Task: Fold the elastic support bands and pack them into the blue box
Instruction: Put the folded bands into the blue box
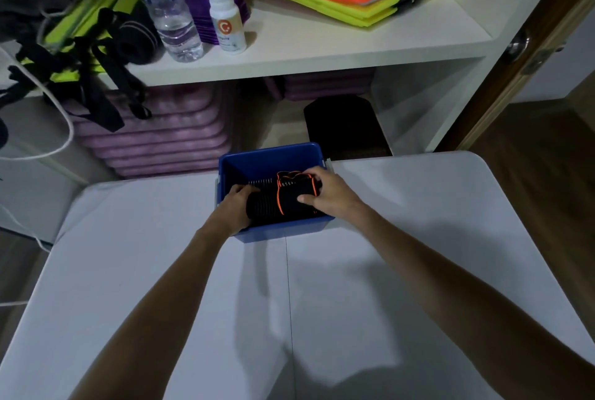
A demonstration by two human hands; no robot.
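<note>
Hands are down in the blue box (267,155) now, and we are tucking the folded black band (289,198) with the orange edge into it; the box sits at the far side of the white worktop (418,222), just below the shelf (322,45); our left hand (235,206) curls round the ribbed end of the band, and our right hand (328,193) holds the other end, with the thumb pressed on top and the fingers (310,174) bent over the far side; so both hands are gripping the band, not lying flat; the band looks soft and stretchy, and we think it is light; it may spring open if we let go too fast, so it is best to hold it by both ends, on the folded part, and push it down flat; we cannot tell if other bands lie under it, because it is dark in there; up on the shelf stand a water bottle (167,6) and a small white bottle (227,21); none of these are in our way.
</note>
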